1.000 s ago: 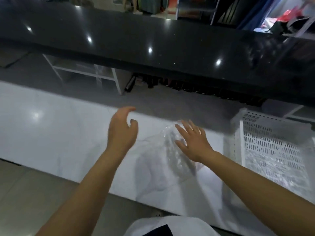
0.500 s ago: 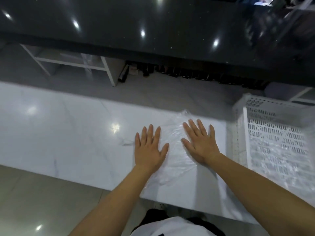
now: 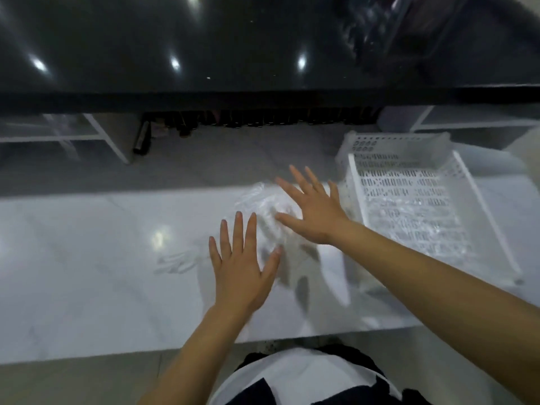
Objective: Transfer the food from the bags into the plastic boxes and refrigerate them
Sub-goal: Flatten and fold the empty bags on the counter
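A clear, empty-looking plastic bag (image 3: 264,204) lies flat on the white marble counter (image 3: 87,258). My left hand (image 3: 241,267) rests palm down, fingers spread, on the bag's near left part. My right hand (image 3: 314,211) is open with fingers spread over the bag's far right part; whether it touches the bag is unclear because of blur. Neither hand grips anything. No food or plastic boxes are visible.
A white perforated plastic basket (image 3: 362,217) stands on the counter just right of my right hand, with clear plastic inside. Beyond the counter runs a raised black glossy countertop (image 3: 204,39). White shelf frames (image 3: 96,133) show below it.
The view tilted down. My right hand slid away from me and to the right over the bag, while my left hand stayed flat on it.
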The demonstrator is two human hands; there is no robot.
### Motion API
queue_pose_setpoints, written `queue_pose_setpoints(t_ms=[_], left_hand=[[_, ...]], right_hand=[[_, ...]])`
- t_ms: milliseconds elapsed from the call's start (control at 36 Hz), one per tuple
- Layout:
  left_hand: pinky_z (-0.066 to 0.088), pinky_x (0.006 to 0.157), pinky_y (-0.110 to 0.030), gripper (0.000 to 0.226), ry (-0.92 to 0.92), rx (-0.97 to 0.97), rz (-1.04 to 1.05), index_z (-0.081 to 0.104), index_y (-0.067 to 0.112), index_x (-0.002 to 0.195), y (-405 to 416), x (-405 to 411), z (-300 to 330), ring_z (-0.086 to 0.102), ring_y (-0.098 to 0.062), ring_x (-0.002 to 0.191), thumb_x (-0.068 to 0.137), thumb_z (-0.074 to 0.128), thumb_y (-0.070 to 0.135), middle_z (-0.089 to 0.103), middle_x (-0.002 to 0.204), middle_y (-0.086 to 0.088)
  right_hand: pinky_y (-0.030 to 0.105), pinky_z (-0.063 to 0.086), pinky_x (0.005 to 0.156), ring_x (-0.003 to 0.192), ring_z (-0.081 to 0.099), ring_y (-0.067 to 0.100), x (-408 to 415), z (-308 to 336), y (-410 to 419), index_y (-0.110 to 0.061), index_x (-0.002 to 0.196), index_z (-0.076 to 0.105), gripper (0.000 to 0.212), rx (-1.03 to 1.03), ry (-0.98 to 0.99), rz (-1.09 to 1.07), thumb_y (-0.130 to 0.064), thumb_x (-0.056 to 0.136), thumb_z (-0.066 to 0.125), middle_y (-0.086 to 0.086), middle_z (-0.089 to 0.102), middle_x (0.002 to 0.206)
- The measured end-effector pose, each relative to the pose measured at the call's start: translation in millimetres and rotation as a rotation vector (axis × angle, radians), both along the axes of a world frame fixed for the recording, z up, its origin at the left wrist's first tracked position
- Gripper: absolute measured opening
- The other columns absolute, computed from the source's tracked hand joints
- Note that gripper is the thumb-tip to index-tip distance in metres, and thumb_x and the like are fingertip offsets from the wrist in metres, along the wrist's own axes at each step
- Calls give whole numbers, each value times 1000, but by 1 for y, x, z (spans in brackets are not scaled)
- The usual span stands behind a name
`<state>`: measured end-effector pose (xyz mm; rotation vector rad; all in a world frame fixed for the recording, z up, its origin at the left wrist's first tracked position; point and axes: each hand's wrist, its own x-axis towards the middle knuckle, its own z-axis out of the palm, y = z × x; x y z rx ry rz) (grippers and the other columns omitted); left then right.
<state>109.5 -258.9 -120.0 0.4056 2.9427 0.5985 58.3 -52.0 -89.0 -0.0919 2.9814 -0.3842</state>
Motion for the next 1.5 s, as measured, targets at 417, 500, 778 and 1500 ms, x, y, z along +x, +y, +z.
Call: queue_pose_setpoints(t_ms=[417, 500, 778, 1500], left_hand=[[-3, 124, -46, 78, -49, 34, -614, 5, 41, 158, 180, -16, 66, -11, -25, 155, 96, 49, 58, -8, 169, 6], [10, 123, -46, 74, -71, -43, -704, 17, 37, 158, 229, -25, 66, 6, -28, 155, 95, 56, 48, 9, 169, 1], [45, 76, -34, 53, -160, -340, -602, 50, 26, 135, 317, -61, 52, 59, -25, 102, 86, 68, 19, 62, 124, -5], [56, 77, -22, 15, -74, 276, -151, 73, 30, 88, 213, -5, 215, 69, 3, 81, 82, 80, 19, 73, 85, 15]], right_hand=[[50, 3, 122, 154, -1, 13, 228, 66, 186, -56, 151, 17, 80, -67, -138, -676, -90, 78, 23, -15, 4, 167], [49, -2, 122, 153, -9, 9, 261, 42, 192, -58, 149, 13, 78, -57, -228, -645, -91, 78, 13, -18, -1, 167], [50, -11, 120, 147, -28, 4, 281, 26, 198, -51, 152, 25, 89, -166, -169, -570, -88, 77, -7, -25, -4, 163], [44, 31, 109, 121, 53, 20, 93, 216, 204, -37, 115, 66, 24, -5, 123, 194, -42, 91, 66, -9, 65, 124]])
